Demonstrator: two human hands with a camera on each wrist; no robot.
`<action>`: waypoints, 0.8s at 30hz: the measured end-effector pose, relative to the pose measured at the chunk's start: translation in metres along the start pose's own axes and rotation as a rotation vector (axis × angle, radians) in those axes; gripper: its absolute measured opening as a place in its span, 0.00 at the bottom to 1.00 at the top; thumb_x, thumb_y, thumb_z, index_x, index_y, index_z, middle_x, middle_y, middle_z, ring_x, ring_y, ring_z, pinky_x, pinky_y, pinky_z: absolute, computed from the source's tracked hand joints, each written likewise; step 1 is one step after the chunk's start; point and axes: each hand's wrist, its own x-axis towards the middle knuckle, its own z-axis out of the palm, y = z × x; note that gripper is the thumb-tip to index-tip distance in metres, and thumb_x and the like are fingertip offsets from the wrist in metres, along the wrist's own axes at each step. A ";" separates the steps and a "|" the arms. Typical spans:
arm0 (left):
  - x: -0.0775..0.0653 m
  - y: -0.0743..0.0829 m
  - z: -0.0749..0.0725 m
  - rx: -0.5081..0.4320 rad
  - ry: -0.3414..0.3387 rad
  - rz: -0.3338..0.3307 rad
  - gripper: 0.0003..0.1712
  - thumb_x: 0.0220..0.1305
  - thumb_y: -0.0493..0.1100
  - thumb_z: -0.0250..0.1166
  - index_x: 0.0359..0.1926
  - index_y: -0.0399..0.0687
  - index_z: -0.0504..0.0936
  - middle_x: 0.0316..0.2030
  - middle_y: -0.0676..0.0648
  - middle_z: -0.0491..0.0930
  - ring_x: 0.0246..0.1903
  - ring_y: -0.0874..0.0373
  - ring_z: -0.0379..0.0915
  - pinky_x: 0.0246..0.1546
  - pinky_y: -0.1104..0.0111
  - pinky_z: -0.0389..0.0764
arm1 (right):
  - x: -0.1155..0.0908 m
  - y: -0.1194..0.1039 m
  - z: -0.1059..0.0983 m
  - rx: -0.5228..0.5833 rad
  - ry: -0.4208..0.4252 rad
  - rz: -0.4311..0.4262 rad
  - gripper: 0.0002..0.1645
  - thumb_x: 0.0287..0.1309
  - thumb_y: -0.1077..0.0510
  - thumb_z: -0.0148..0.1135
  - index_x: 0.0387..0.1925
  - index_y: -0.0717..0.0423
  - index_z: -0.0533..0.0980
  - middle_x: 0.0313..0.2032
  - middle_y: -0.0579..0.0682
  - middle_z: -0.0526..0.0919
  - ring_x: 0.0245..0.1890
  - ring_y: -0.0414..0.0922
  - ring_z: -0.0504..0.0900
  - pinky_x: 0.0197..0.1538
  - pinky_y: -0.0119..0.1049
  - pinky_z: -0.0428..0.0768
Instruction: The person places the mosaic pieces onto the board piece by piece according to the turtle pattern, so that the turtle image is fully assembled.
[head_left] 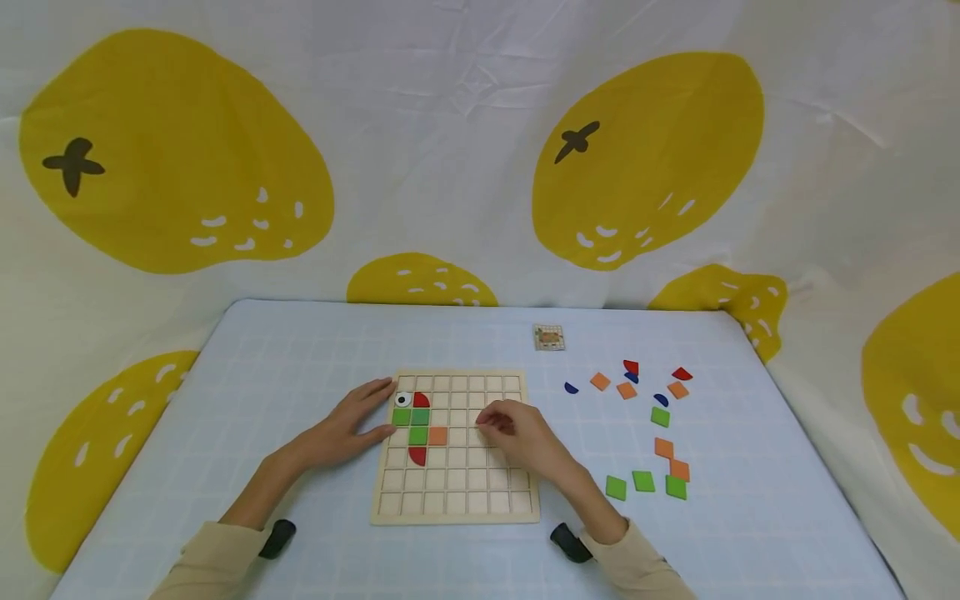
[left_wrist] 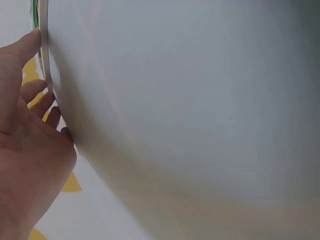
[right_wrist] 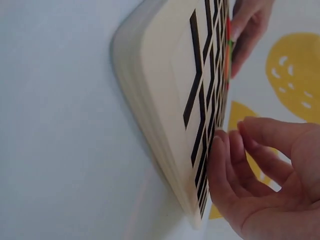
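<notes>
Head view: the pale wooden grid board (head_left: 456, 480) lies on the light-blue table (head_left: 330, 521); a gap separates its right edge from loose coloured tiles (head_left: 660, 417). The left hand (head_left: 342, 435) meets the left edge. Left wrist view: thumb and fingers are apart. Right wrist view: the right hand's (right_wrist: 270, 210) fingertips are close together; whether they grip anything cannot be told.

pale cream board (head_left: 455, 520), square-gridded; plain green tiles (head_left: 642, 481), orange tiles (head_left: 663, 447), red pieces (head_left: 682, 374), dark blue pieces (head_left: 661, 400). pale blue worktop (head_left: 750, 500), faintly checked; white backdrop (head_left: 450, 167) with yellow fruit print (head_left: 180, 158); beige sleeves (head_left: 217, 557).
</notes>
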 end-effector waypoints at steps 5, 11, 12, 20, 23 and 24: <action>0.000 0.000 0.000 -0.008 0.004 0.020 0.43 0.73 0.52 0.65 0.79 0.41 0.58 0.79 0.38 0.53 0.77 0.37 0.46 0.72 0.38 0.57 | -0.009 0.008 -0.011 -0.016 0.069 -0.002 0.04 0.67 0.65 0.67 0.43 0.60 0.83 0.38 0.47 0.84 0.38 0.43 0.82 0.44 0.34 0.84; -0.001 -0.001 0.000 -0.020 0.008 0.039 0.43 0.73 0.50 0.65 0.79 0.39 0.58 0.78 0.37 0.53 0.77 0.36 0.46 0.72 0.37 0.56 | -0.021 0.019 -0.028 -0.069 0.164 0.021 0.06 0.64 0.66 0.69 0.43 0.58 0.83 0.37 0.44 0.84 0.39 0.42 0.81 0.46 0.34 0.84; -0.001 -0.001 0.000 -0.019 0.007 0.039 0.43 0.74 0.51 0.65 0.79 0.38 0.58 0.78 0.36 0.53 0.77 0.36 0.46 0.72 0.37 0.56 | -0.022 0.021 -0.031 -0.079 0.174 0.034 0.06 0.64 0.65 0.70 0.43 0.57 0.83 0.37 0.43 0.83 0.39 0.42 0.81 0.46 0.34 0.84; -0.002 -0.002 0.001 -0.007 0.008 0.024 0.43 0.73 0.54 0.65 0.79 0.41 0.58 0.78 0.37 0.53 0.76 0.36 0.47 0.71 0.38 0.57 | -0.039 0.035 -0.054 -0.151 0.242 0.152 0.06 0.66 0.61 0.69 0.45 0.53 0.84 0.40 0.43 0.85 0.43 0.42 0.82 0.52 0.40 0.84; -0.002 -0.002 0.001 -0.005 0.010 0.021 0.43 0.73 0.54 0.65 0.79 0.41 0.58 0.78 0.37 0.53 0.76 0.36 0.47 0.71 0.38 0.57 | -0.046 0.040 -0.062 -0.169 0.270 0.183 0.08 0.67 0.60 0.69 0.46 0.54 0.84 0.41 0.45 0.85 0.44 0.44 0.83 0.53 0.44 0.84; -0.002 -0.002 0.001 -0.004 0.010 0.020 0.43 0.73 0.54 0.65 0.79 0.41 0.58 0.78 0.37 0.53 0.76 0.36 0.47 0.71 0.38 0.57 | -0.048 0.041 -0.065 -0.179 0.278 0.188 0.08 0.67 0.60 0.69 0.46 0.54 0.84 0.42 0.45 0.86 0.44 0.45 0.83 0.54 0.45 0.84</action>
